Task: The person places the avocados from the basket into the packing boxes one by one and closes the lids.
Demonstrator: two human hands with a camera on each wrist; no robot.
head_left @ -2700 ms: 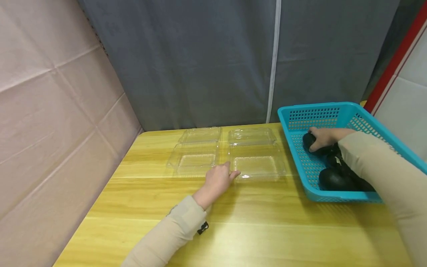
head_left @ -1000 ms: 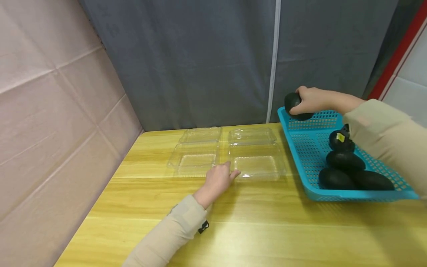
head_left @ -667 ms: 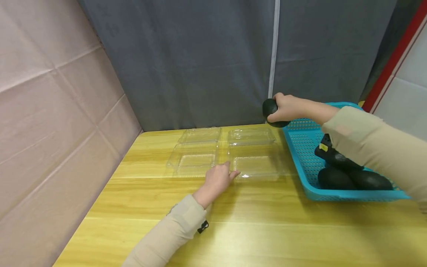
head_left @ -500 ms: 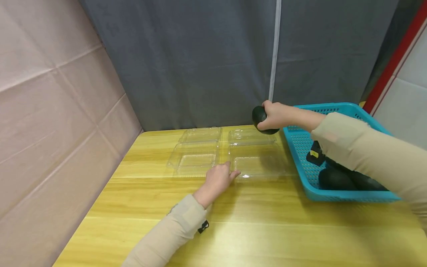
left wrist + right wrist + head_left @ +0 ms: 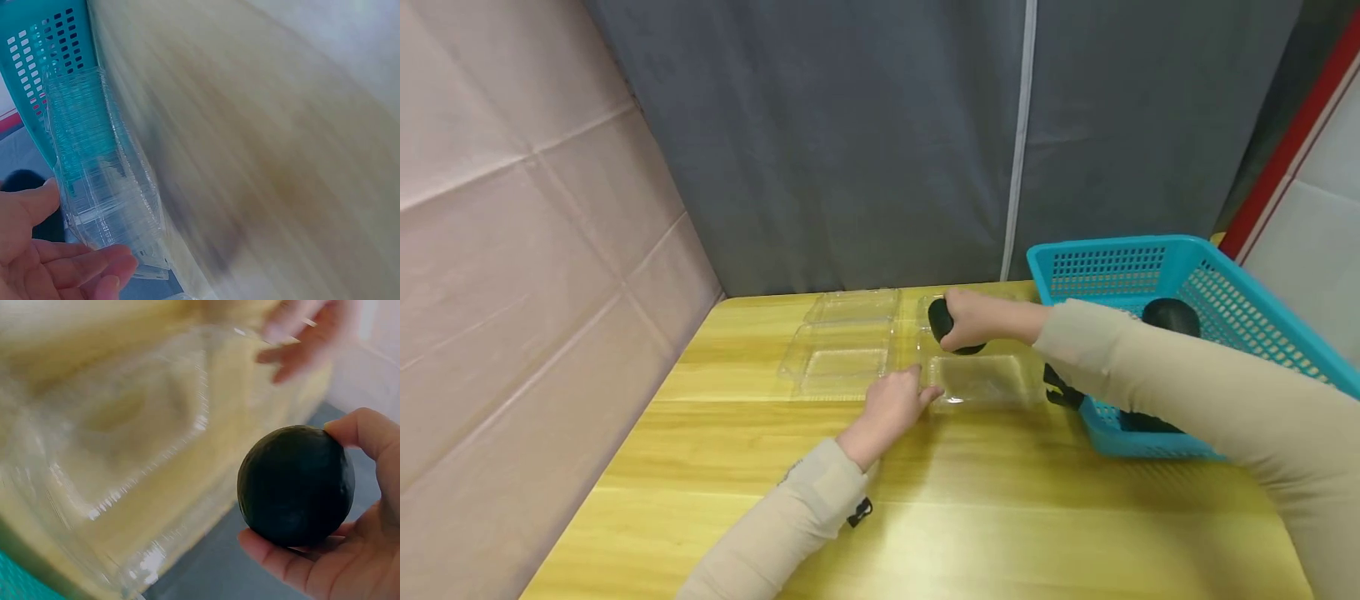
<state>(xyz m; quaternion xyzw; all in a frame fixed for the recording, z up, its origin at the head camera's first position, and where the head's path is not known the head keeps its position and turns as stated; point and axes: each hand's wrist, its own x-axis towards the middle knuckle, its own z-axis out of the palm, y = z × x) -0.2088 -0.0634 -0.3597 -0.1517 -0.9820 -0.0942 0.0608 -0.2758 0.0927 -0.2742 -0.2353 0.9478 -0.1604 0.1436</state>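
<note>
Left hand (image 5: 887, 408), thumb spread from loose fingers, at the near corner of a clear box (image 5: 977, 382), right hand (image 5: 976, 319) with fingers and thumb curled round a dark fruit (image 5: 297, 487), its rounded end jutting left past the grip, held above the box, grey curtain (image 5: 850, 167) behind

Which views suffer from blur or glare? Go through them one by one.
Head: mostly sharp, a small glint at the front of the right plastic clamshell; left wrist: tabletop heavily smeared; right wrist: left hand blurred near the top, held dark green fruit crisper, bright glare on the clamshell.
</note>
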